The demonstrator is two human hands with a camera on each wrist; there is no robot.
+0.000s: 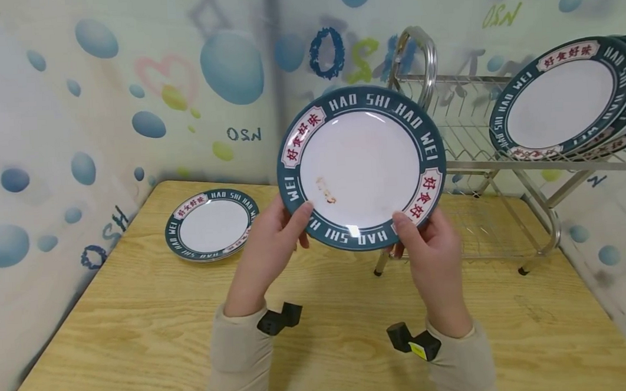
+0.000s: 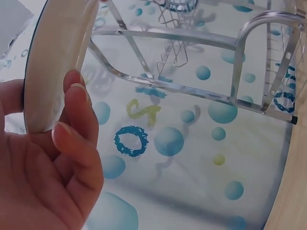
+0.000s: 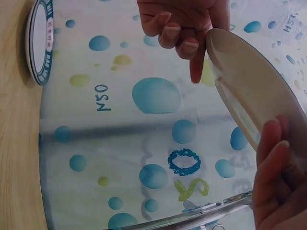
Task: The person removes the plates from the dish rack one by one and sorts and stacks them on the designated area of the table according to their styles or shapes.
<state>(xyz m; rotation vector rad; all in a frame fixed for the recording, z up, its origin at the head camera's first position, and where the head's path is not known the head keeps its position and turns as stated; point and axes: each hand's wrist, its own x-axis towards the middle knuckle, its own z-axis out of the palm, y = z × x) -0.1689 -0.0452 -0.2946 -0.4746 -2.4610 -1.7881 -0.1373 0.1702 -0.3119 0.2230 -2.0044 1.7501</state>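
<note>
Both hands hold up one round plate point(image 1: 364, 157), white in the middle with a dark green lettered rim, tilted so its face shows in the head view. A brownish smear point(image 1: 326, 191) marks the lower left of its white face. My left hand point(image 1: 272, 233) pinches the lower left rim, thumb on the front and fingers behind. At the lower right rim my right hand point(image 1: 431, 251) grips the same way. The plate's pale underside point(image 2: 57, 62) shows in the left wrist view, fingertips against it. In the right wrist view the plate point(image 3: 254, 72) appears nearly edge-on.
A matching plate point(image 1: 213, 224) lies on the wooden table point(image 1: 139, 323) at the left, by the back edge. On the right stands a metal dish rack point(image 1: 481, 169), with several like plates point(image 1: 560, 100) leaning on its upper tier. Patterned sheeting point(image 1: 178, 61) covers the walls behind.
</note>
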